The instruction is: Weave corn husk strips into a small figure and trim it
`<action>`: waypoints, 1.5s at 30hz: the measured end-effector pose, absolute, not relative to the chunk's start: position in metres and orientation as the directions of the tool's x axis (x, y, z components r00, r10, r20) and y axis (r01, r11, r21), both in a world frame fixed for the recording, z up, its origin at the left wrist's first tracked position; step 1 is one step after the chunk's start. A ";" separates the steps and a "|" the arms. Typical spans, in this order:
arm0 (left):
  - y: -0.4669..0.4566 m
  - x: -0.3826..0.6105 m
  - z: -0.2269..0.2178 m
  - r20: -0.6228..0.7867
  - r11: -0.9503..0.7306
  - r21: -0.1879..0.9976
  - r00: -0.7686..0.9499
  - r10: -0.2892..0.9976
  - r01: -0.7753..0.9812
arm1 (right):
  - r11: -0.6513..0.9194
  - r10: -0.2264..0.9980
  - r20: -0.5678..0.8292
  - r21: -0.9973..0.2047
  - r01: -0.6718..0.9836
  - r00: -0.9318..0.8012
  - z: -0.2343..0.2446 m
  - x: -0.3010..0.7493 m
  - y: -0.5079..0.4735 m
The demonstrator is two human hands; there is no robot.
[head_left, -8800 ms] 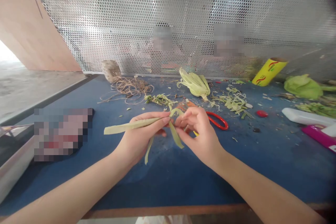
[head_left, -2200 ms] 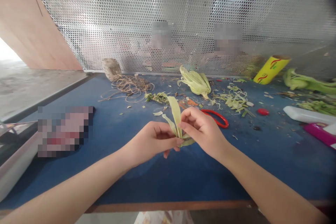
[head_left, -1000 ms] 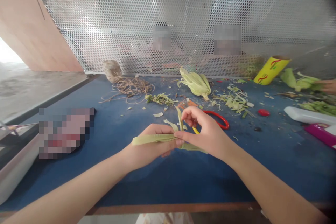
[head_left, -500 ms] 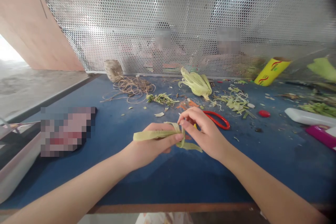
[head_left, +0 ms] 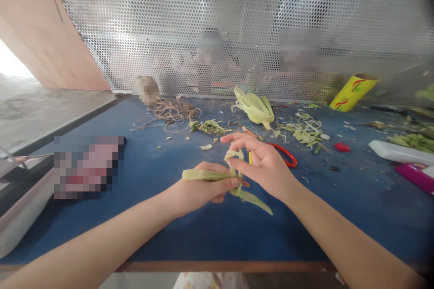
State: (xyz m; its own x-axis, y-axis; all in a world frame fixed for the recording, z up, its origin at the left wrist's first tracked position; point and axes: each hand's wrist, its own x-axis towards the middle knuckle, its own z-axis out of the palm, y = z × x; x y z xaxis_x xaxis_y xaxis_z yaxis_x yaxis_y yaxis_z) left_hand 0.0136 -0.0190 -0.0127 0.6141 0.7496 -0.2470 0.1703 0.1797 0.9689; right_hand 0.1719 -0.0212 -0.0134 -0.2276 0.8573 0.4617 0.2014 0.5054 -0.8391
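Observation:
Over the blue table, my left hand [head_left: 203, 192] pinches pale green corn husk strips [head_left: 203, 174] between thumb and fingers. One flat end lies back across that hand, and another tail hangs down to the right. My right hand [head_left: 266, 160] has its thumb and a finger closed on a husk end that curves up in a loop above my left thumb; the index finger reaches out to the left. Just behind the right hand lies a red-handled tool [head_left: 288, 156], partly hidden. Farther back rests a peeled-open bundle of corn husk [head_left: 254, 109] with its stub facing me.
A perforated metal screen [head_left: 237, 4] closes off the back. Tangled twine [head_left: 174, 113], husk scraps [head_left: 305, 131], a red cap [head_left: 342, 146] and a yellow tube [head_left: 352, 92] lie on the table [head_left: 152, 239]. A white bottle [head_left: 396, 151] is at right, a pale tray [head_left: 29, 216] at left.
My right hand has lifted slightly, raising the husk end into a taller loop, and its index finger has stretched out. The lower tail now hangs farther down and right.

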 end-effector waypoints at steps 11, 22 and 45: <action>-0.018 0.015 -0.013 -0.317 0.384 0.922 0.666 0.675 0.049 | 0.761 0.637 0.617 -0.599 0.249 -0.463 -0.012 0.186 -0.029; -0.021 0.011 -0.004 -0.364 0.430 0.902 0.615 0.699 0.045 | 0.870 0.488 0.569 -0.264 0.415 -0.662 -0.003 0.203 -0.029; -0.017 0.007 0.000 -0.274 0.250 0.959 0.666 0.694 0.134 | 0.829 0.559 0.464 -0.275 0.488 -0.688 0.000 0.204 -0.036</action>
State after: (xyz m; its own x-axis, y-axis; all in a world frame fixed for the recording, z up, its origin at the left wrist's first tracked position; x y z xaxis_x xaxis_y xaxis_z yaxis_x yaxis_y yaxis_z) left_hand 0.0074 -0.0171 0.0002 0.6657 0.6942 -0.2737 0.1337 0.2499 0.9590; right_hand 0.2042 -0.0358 0.0000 -0.6877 0.5587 0.4636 0.4876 0.8285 -0.2753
